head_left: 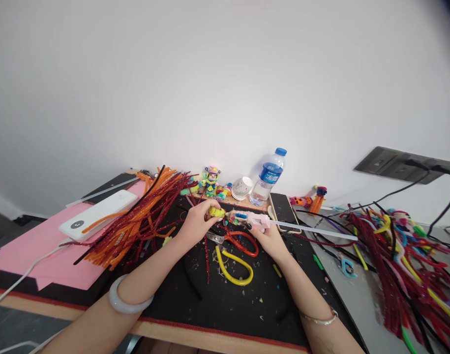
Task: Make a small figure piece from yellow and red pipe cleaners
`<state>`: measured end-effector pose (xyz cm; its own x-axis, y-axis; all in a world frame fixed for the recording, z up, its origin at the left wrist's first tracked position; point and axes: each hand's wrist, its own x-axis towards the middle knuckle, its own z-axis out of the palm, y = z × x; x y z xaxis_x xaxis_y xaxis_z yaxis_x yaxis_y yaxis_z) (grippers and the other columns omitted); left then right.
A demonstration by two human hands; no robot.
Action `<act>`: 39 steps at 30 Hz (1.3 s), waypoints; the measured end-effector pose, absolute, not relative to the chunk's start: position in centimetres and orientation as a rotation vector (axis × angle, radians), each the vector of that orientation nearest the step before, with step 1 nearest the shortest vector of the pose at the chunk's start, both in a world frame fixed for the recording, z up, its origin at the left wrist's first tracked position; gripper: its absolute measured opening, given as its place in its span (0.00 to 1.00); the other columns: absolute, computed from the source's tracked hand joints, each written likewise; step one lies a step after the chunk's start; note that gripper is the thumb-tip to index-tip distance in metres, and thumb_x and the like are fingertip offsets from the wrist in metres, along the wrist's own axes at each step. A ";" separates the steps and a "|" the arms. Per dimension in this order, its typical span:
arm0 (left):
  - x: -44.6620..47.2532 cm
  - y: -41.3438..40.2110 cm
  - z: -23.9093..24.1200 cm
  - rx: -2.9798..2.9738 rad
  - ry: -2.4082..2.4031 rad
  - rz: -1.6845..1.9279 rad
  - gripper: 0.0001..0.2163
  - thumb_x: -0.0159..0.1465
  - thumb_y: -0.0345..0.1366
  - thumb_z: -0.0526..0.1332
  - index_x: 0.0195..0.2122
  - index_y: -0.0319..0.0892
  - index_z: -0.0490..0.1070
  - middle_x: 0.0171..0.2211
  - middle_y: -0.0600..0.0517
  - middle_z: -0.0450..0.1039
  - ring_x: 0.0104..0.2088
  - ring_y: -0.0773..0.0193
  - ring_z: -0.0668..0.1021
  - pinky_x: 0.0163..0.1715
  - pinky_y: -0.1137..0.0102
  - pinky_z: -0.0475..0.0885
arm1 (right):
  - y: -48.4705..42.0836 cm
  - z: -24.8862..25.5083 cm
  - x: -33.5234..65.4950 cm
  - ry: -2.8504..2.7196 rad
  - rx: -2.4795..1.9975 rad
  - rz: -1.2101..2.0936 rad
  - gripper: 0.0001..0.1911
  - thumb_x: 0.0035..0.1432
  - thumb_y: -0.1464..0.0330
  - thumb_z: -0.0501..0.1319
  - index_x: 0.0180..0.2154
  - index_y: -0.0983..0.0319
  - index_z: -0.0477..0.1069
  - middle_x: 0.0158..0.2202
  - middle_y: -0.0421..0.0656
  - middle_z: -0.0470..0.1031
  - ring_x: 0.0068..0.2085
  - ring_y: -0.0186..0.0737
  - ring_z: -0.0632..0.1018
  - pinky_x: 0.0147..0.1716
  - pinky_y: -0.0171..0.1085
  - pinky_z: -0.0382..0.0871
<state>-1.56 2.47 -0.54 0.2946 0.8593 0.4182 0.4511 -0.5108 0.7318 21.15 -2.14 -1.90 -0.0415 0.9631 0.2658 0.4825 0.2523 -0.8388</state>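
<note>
My left hand (pixel 199 222) pinches a small fuzzy yellow piece (pixel 217 212), apparently wound pipe cleaner, between thumb and fingers. My right hand (pixel 271 239) is closed around a pink and white hot glue gun (pixel 259 221), its nozzle end close to the yellow piece; whether they touch I cannot tell. A long translucent glue stick (pixel 316 229) sticks out of the gun's back to the right. Below the hands lies a pair of scissors with a red loop (pixel 255 246) and a yellow loop (pixel 250 280) as handles.
Orange and dark red pipe cleaners (pixel 125 226) lie at left on pink paper (pixel 21 246), beside a white device (pixel 99 214). A water bottle (pixel 268 177), paper cup (pixel 242 188), figurine (pixel 211 181) and phone (pixel 284 209) line the back. More pipe cleaners (pixel 387 275) heap at right.
</note>
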 end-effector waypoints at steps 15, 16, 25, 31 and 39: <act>-1.7 2.4 -0.5 2.179 1.053 1.087 0.07 0.55 0.30 0.59 0.36 0.43 0.66 0.38 0.54 0.71 0.28 0.70 0.69 0.30 0.75 0.63 | -2.0 -1.8 21.1 -1.641 -1.348 0.645 0.16 0.53 0.62 0.59 0.42 0.65 0.71 0.43 0.49 0.75 0.43 0.49 0.75 0.45 0.47 0.67; -1.7 2.4 -0.5 2.184 1.040 1.084 0.07 0.55 0.30 0.59 0.36 0.43 0.66 0.38 0.54 0.71 0.28 0.70 0.70 0.30 0.75 0.64 | -1.9 -1.8 21.0 -1.638 -1.344 0.644 0.17 0.53 0.62 0.59 0.42 0.64 0.71 0.43 0.49 0.75 0.43 0.49 0.75 0.45 0.47 0.67; -1.5 2.4 -0.5 2.067 1.092 1.124 0.07 0.54 0.32 0.61 0.35 0.42 0.66 0.35 0.55 0.72 0.25 0.71 0.68 0.28 0.75 0.63 | -1.8 -1.6 21.2 -1.636 -1.493 0.398 0.18 0.56 0.62 0.55 0.47 0.62 0.68 0.45 0.48 0.74 0.48 0.50 0.73 0.47 0.46 0.64; -1.5 2.7 -1.0 1.837 1.149 1.205 0.10 0.52 0.36 0.63 0.34 0.42 0.67 0.31 0.54 0.72 0.25 0.69 0.71 0.27 0.74 0.65 | -1.6 -1.4 21.4 -1.829 -1.682 0.145 0.24 0.52 0.68 0.54 0.53 0.60 0.59 0.47 0.49 0.70 0.47 0.49 0.71 0.43 0.45 0.64; -1.4 3.1 -1.3 1.581 1.086 1.237 0.13 0.49 0.37 0.65 0.34 0.40 0.66 0.32 0.52 0.72 0.32 0.64 0.75 0.33 0.69 0.70 | -2.2 -1.6 20.5 -1.938 -1.963 -0.028 0.27 0.45 0.70 0.55 0.51 0.58 0.61 0.48 0.49 0.67 0.50 0.55 0.64 0.44 0.52 0.56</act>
